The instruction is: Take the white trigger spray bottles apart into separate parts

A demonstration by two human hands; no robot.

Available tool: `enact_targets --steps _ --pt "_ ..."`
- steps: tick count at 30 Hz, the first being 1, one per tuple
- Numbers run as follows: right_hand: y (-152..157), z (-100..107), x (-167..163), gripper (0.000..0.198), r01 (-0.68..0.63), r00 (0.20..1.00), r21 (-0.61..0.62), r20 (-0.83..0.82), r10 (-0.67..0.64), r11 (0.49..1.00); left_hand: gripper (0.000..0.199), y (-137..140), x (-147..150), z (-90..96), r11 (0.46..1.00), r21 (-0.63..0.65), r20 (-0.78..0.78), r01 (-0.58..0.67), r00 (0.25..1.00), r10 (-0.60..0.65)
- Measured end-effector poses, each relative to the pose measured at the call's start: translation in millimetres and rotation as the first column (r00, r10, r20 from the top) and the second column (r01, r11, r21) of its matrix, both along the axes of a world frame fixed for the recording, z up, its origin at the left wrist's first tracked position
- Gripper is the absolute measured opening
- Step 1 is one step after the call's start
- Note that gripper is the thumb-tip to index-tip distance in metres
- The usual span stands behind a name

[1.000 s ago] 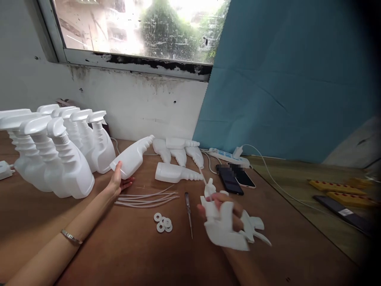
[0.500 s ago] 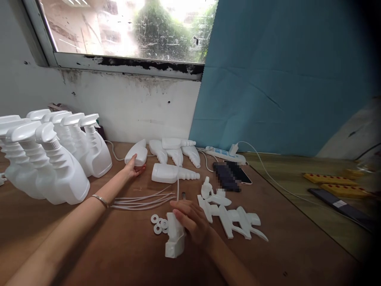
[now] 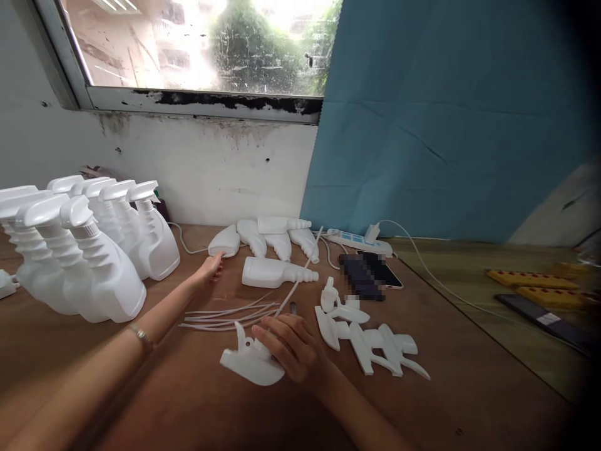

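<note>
My right hand (image 3: 298, 351) is closed round a white trigger spray head (image 3: 253, 363), low over the table. The head lies sideways, its trigger pointing up. A thin white dip tube (image 3: 298, 285) rises from it, slanting away to the right. My left hand (image 3: 209, 272) reaches forward to a white spray bottle (image 3: 225, 242) lying with its base towards me. The thumb is at the bottle's lower edge, and the other fingers are apart from it, loosely bent. Nearby lie another bottle (image 3: 265, 273) and several loose tubes (image 3: 225, 318).
Upright bottles with spray heads (image 3: 101, 263) crowd the left. More bottles (image 3: 277, 244) lie along the wall. Several loose spray heads (image 3: 370, 344) rest right of my right hand. Behind them are phones (image 3: 380, 272) and a power strip (image 3: 359, 243).
The spray head in my right hand has turned sideways, and its tube now leans right. My left hand has drawn back slightly; the bottle by it has shifted right. The white washers are now hidden.
</note>
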State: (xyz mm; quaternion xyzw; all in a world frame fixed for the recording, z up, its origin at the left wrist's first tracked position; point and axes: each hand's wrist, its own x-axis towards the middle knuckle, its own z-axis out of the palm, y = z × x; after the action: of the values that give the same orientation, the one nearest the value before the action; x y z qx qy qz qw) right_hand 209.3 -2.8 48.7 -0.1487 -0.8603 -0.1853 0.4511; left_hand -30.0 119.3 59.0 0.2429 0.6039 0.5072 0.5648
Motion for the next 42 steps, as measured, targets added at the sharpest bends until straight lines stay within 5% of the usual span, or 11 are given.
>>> enact_targets --steps 5,6,8,10,15,22,42 --pt "-4.9 -1.1 -3.6 0.036 0.350 0.937 0.052 -0.022 -0.349 0.935 0.026 -83.4 18.9 25.9 0.931 0.263 -0.207 0.252 0.958 -0.201" --pt "-5.8 -1.6 -5.5 0.036 0.402 0.915 0.062 -0.027 -0.402 0.913 0.031 -101.7 21.9 32.5 0.803 0.382 -0.356 0.457 0.875 -0.329" --pt "-7.5 -2.7 -10.2 0.036 0.456 0.890 0.074 -0.019 -0.456 0.887 0.046 -132.1 27.8 41.9 0.557 0.386 -0.569 0.736 0.665 -0.484" --pt "-8.8 -3.6 -15.2 0.036 0.441 0.896 0.063 0.021 -0.443 0.895 0.059 -149.4 33.9 43.0 0.474 0.350 -0.602 0.808 0.582 -0.547" --pt "-9.0 -5.4 -21.6 0.035 0.324 0.938 -0.007 0.135 -0.320 0.946 0.025 -143.6 41.0 20.3 0.616 0.358 -0.447 0.702 0.708 -0.547" --pt "-3.1 -9.7 -20.4 0.030 0.172 0.978 -0.118 0.136 -0.155 0.978 0.024 -131.9 29.5 7.1 0.671 0.297 -0.223 0.679 0.733 -0.643" --pt "-8.4 -1.3 -37.0 0.017 -0.099 0.951 -0.204 0.268 0.153 0.974 0.022 -128.3 12.4 -8.3 0.579 0.219 -0.279 0.785 0.619 -0.734"
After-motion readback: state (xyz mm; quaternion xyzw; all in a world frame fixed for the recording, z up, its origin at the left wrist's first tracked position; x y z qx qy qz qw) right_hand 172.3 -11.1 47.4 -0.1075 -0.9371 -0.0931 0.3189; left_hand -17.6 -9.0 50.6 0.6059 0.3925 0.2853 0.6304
